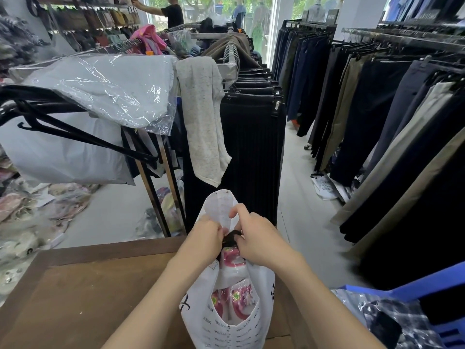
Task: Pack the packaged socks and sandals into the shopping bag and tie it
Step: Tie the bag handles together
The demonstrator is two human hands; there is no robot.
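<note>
Seemingly, left hand (205, 236) and right hand (260, 239) pinch the shopping bag (226, 323) handles.

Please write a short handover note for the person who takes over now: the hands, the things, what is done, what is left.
Left hand and right hand: both pinch the top of the white shopping bag, with a small dark thing between them that I cannot identify.
The bag stands on the wooden table; pink packaged items lie inside.
Done: packing, it seems.
Left: tie it; one handle stands loose.
</note>
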